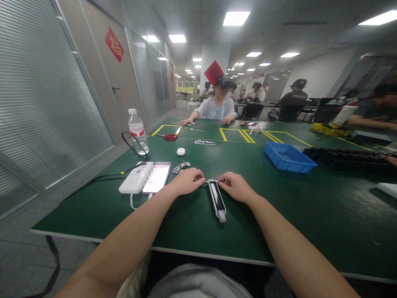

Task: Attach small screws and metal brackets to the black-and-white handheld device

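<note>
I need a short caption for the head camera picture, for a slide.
Both hands, left hand and right hand, pinch the far end of a slim black-and-white device on a green table.

A green table (279,215) bears 1 phone (156,177), 1 bottle (138,132) and 1 blue tray (290,158).

Matt green table (279,198); glossy black-white plastic device (216,199).

Both forearms stretched forward, left hand (187,181) curled loosely, right hand (236,186) pinching — fingertips nearly meeting, palms down
</note>
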The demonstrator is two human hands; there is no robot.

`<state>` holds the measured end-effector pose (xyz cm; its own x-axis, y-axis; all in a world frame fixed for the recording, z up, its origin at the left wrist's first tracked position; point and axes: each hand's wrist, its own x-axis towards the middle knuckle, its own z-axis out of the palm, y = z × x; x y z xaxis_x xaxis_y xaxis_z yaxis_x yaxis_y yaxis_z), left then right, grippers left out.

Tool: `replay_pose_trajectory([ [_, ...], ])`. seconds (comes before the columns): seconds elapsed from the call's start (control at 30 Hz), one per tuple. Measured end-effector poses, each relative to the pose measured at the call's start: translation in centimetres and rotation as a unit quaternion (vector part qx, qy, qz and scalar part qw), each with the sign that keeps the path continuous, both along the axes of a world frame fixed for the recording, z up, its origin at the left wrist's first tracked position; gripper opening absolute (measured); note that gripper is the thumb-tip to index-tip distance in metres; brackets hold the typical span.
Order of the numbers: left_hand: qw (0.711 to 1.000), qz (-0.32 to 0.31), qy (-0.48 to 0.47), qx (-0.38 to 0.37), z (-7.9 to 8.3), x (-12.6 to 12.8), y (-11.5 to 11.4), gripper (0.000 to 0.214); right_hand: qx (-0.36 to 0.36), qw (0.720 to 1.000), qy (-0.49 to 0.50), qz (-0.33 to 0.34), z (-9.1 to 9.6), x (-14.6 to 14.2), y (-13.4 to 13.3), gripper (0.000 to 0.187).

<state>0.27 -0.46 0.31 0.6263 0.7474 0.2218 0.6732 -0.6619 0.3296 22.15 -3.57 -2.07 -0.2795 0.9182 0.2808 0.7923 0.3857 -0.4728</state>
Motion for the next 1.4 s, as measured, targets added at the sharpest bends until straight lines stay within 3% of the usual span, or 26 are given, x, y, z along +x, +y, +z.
replay_pose_trajectory([
  [0.57, 0.999, -0.026, -0.006, 0.026, -0.21, -0.33, -0.05, 0.014, -0.006, 1.0, 0.003, -0.007, 0.18, -0.18, -0.18, 0.016],
  [1.03, 0.999, -0.033, 0.031, 0.031, -0.27, -0.16, 0.08, 0.028, 0.001, 1.0, -0.007, -0.001, 0.15, -0.16, -0.1, 0.016],
  [1.4, 1.0, 0.005, 0.022, 0.015, -0.4, 0.08, 0.02, 0.023, -0.001, 1.0, -0.009, -0.005, 0.09, -0.13, -0.11, 0.016],
])
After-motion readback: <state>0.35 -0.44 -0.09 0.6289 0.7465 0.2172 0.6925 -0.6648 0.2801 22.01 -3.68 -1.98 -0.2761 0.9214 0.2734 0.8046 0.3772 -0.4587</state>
